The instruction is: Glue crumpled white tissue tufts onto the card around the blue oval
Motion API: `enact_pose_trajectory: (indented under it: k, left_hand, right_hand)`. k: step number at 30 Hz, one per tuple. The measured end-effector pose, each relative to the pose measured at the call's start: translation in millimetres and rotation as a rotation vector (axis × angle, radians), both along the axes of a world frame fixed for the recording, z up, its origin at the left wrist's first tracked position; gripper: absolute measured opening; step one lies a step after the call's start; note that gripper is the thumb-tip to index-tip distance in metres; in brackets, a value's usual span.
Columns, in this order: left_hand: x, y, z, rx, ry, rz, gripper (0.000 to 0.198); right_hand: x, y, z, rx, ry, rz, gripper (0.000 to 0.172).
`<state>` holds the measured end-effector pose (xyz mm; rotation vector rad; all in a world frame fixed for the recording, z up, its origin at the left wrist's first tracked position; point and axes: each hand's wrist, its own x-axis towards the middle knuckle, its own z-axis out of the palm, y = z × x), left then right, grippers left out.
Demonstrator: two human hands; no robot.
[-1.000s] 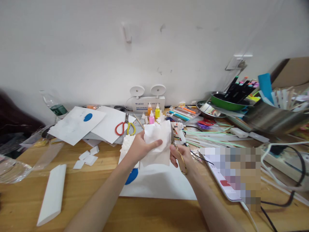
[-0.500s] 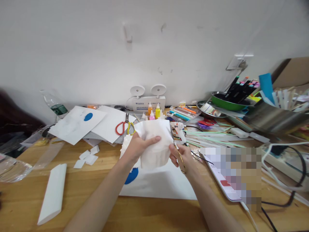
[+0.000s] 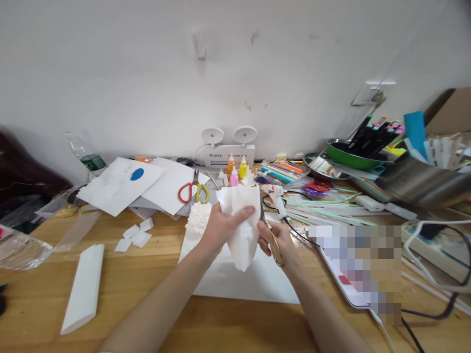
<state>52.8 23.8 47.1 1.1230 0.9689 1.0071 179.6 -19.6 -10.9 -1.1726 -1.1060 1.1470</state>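
Note:
Folded white paper (image 3: pixel 243 240) is gripped in my left hand (image 3: pixel 224 223), thumb pressed on its front. At its right edge, my right hand (image 3: pixel 274 238) is closed on gold-handled scissors (image 3: pixel 276 249), whose blades lie along the paper's side. Beneath both hands a white sheet (image 3: pixel 250 282) rests on the wooden table (image 3: pixel 147 289). A heap of small white pieces (image 3: pixel 197 218) sits on the sheet, left of the held paper.
Red-and-yellow-handled scissors (image 3: pixel 193 189), small paint bottles (image 3: pixel 243 168) and a glue gun (image 3: pixel 275 196) stand or lie behind. On the left are white paper squares (image 3: pixel 134 236) and a folded white strip (image 3: pixel 84 289). A phone (image 3: pixel 349 279) with a cable lies right.
The held paper has turned and now looks narrower, its lower end pointing down. The blue patch on the sheet below is now mostly hidden. The view has shifted slightly.

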Motion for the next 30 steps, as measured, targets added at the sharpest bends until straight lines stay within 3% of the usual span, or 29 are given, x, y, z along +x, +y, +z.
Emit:
enact_pose_trajectory:
  k: [7,11,16,20,30]
  left_hand:
    - [2.5,4.2,-6.3,0.022,0.102,0.145,0.030]
    - [3.4,3.0,-8.0,0.027,0.048,0.143,0.028]
    - [4.5,-0.8,-8.4,0.005,-0.059,0.034,0.043]
    - [6.0,-0.9,-13.2,-0.046,-0.005,0.111,0.049]
    - [7.4,-3.1,-14.1,0.008,-0.056,0.112,0.034]
  right_hand:
    - [-1.5,-1.2,-2.0,0.004,0.004,0.027,0.048]
    - [-3.5,-1.8,-1.0,-0.033,-0.056,-0.003,0.048]
    - [-5.3,-1.9,1.7,-0.044,-0.054,-0.015,0.049]
    - [-3.9,-2.0,2.3,-0.068,-0.012,-0.003,0.049]
    - [-4.4,-2.4,-1.6,-0.066,-0.076,-0.005,0.050]
